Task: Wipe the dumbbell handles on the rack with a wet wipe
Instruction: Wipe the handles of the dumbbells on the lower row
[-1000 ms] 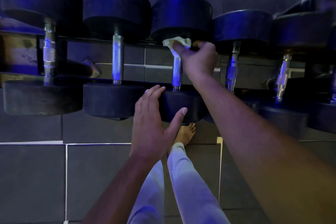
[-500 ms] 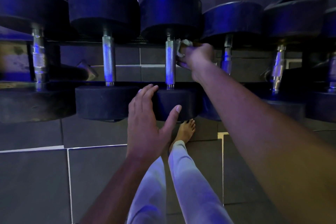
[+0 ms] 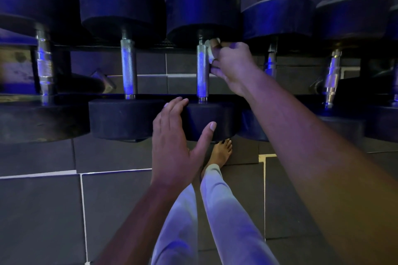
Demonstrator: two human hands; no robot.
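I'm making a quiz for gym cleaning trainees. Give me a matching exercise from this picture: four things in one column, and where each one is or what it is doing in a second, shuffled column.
Things:
1. wet wipe
2. left hand
3. right hand
4. bare foot

Places or states:
A. on the floor tiles below the rack
B. fingers straight, resting against the near weight head
C. pressed against the upper part of a knurled handle
D. gripping the wipe beside the handle

Pairs: 1-C, 2-B, 3-D, 4-A
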